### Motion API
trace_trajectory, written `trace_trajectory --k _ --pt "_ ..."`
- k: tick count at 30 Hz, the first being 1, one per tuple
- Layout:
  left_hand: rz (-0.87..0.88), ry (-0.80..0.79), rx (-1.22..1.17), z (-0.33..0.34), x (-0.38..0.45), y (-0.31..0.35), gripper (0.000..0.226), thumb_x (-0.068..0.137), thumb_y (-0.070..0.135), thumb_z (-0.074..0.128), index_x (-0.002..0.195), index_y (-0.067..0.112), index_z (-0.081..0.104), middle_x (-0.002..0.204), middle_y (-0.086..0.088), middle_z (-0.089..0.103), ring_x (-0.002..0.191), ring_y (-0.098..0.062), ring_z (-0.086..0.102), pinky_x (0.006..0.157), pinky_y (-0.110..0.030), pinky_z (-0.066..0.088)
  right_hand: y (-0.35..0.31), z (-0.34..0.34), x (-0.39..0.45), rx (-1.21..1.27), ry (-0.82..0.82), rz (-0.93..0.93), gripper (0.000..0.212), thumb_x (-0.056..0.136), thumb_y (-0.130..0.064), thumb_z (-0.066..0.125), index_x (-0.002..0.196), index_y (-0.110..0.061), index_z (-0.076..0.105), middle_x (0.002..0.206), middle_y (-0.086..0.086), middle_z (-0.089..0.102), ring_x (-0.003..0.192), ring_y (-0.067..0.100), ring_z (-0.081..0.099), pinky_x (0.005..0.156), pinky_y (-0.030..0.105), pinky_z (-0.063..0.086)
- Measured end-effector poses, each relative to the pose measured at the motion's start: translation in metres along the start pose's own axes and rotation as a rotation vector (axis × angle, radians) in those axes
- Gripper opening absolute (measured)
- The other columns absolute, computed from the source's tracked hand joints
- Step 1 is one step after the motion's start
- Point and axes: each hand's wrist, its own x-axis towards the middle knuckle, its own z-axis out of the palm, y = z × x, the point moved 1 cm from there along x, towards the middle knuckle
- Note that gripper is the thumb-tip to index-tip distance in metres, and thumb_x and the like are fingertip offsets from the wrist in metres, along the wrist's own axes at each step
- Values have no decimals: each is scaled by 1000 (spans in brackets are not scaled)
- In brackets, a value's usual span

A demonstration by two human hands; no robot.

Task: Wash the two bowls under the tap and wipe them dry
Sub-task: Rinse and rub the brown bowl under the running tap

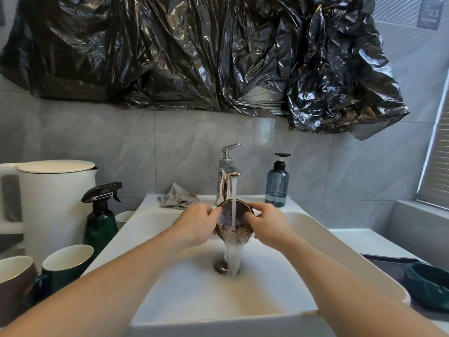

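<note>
Both hands hold one small dark bowl under the running tap, over the middle of the white sink. In the head view, the only one, the left hand grips the bowl's left rim with curled fingers, and the right hand pinches the right rim, thumb reaching inside. The bowl tilts toward the person, so the stream strikes the inside and spills over the near edge straight down to the drain.

To rinse well, it seems best to keep the bowl tilted and turn it slowly, so the water sweeps the whole inner wall, then the outside. A firm hold matters, since the wet glaze is likely slippery and a drop onto the hard basin could chip it.

A second, dark green bowl sits to the right of the sink, likely next in line. A crumpled cloth lies on the ledge behind the sink, left of the tap, handy for drying. A blue soap bottle stands right of the tap. To the left are a green spray bottle, two mugs and a white kettle. Nothing blocks the hands, though the tap stands just behind the bowl's far rim.
</note>
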Motion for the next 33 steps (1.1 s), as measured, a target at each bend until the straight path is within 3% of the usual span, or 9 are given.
trace_trajectory --k 2,5,13,20,23,28,33 --pt "15 12 23 0 2 -2 46 110 44 40 82 19 66 75 3 69 66 -19 65 68 -34 50 0 0 0 -2 3 3 34 103 -30 55 134 -41 66 82 -6 76 68 21 73 70 39 63" --pt "23 17 27 0 4 -4 39 109 47 42 88 25 66 79 4 68 72 -19 66 77 -37 53 -1 0 0 11 5 9 36 103 -28 54 137 -38 64 84 -4 76 69 20 75 64 36 63" --pt "47 4 38 0 4 -5 28 108 46 46 102 28 66 91 2 72 79 -20 68 79 -38 56 0 0 1 -2 10 5 35 103 -27 55 135 -38 65 89 -4 78 73 20 74 65 36 63" --pt "38 -62 69 0 4 -6 25 109 42 48 96 26 62 101 1 75 76 -16 65 71 -35 51 3 0 2 -51 15 -14 34 101 -28 56 131 -40 67 89 -4 78 75 19 74 75 41 65" --pt "26 -97 81 -1 3 -4 27 108 41 47 95 23 62 95 4 78 69 -11 62 70 -34 51 3 0 2 -62 14 -23 33 102 -29 56 132 -38 67 94 -3 78 77 18 73 73 38 64" --pt "-13 -163 19 -2 -1 0 25 107 34 48 98 15 62 88 4 80 56 -12 62 45 -21 42 2 -2 0 -87 29 -34 32 102 -31 57 132 -38 67 97 -3 78 78 17 72 71 36 63" --pt "-61 -255 3 -1 -1 -4 19 97 24 49 92 13 65 81 1 80 57 -19 60 45 -23 44 1 -2 0 -101 30 -38 26 100 -38 59 123 -35 72 95 -5 79 81 15 72 75 37 63"
